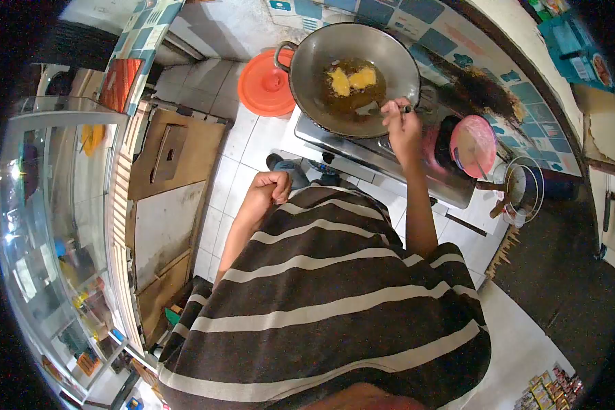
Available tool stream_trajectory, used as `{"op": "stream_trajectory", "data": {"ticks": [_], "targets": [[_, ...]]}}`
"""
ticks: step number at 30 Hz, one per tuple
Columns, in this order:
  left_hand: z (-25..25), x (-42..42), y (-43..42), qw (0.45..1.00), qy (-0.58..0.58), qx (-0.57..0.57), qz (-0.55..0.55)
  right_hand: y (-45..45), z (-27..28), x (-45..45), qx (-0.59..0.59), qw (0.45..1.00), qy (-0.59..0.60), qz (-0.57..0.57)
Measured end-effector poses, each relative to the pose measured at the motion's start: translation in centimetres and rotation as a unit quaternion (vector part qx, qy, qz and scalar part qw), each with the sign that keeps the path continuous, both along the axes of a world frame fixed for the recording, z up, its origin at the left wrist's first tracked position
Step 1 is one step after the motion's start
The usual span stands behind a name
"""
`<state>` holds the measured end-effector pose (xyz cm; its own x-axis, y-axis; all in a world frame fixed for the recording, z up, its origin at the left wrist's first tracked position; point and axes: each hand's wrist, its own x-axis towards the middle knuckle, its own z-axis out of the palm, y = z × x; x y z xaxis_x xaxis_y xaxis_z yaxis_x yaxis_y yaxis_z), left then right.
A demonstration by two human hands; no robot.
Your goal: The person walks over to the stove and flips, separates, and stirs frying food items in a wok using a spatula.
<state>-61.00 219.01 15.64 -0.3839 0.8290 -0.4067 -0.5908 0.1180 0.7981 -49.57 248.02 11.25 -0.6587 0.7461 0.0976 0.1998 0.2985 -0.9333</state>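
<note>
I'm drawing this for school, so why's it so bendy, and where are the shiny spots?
Head view: black corners and a bowed glass cabinet suggest a very wide lens; head view: white glare spots on that cabinet; head view: the yellow food in the pan is easy to make out.

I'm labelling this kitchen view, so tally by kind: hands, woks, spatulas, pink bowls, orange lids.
Hands: 2, left hand and right hand
Wok: 1
Spatula: 1
Pink bowl: 1
Orange lid: 1
Total: 6
</note>
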Motion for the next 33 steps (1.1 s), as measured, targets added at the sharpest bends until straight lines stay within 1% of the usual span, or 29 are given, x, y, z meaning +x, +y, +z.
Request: {"op": "stream_trajectory", "data": {"ticks": [2, 5, 8, 11, 14, 20, 24, 26, 29, 33], "targets": [[-0.1, 0.0, -0.6, 1.000, -0.001, -0.010, -0.007, -0.2, 0.5, -0.5, 0.009, 0.999, 0.043, -0.006], [-0.1, -0.5, -0.9, 0.999, -0.039, -0.005, -0.008, -0.6, 2.2, -0.6, 0.009, 1.000, -0.010, -0.017], [0.0, -1.1, -0.4, 1.000, 0.003, -0.009, 0.002, -1.1, 2.9, -0.8, 0.077, 0.995, -0.047, -0.034], [-0.8, -1.6, -0.1, 1.000, -0.014, 0.022, -0.011, -1.0, 3.0, -0.8, 0.096, 0.992, -0.074, -0.043], [-0.8, -1.8, 0.3, 1.000, -0.006, 0.016, -0.023, -0.3, 1.4, -0.6, 0.066, 0.994, -0.085, -0.035], [-0.6, -2.2, 0.6, 0.999, -0.005, 0.018, -0.033, -0.5, 2.1, -0.2, 0.034, 0.996, -0.067, -0.047], [-0.9, -2.4, 0.6, 0.999, -0.010, 0.017, -0.031, 0.8, 1.5, 0.3, 0.051, 0.997, -0.041, -0.042], [-1.0, -2.3, 0.5, 1.000, -0.009, 0.012, -0.027, 1.1, 2.1, 0.1, 0.061, 0.997, -0.023, -0.048], [-0.8, -2.4, 0.6, 1.000, -0.007, 0.000, -0.018, 1.4, 3.1, -0.7, 0.041, 0.998, 0.005, -0.046], [-0.5, -2.9, 0.6, 1.000, 0.002, 0.014, -0.006, 2.6, 2.8, -2.5, 0.093, 0.994, -0.034, -0.043]]}}
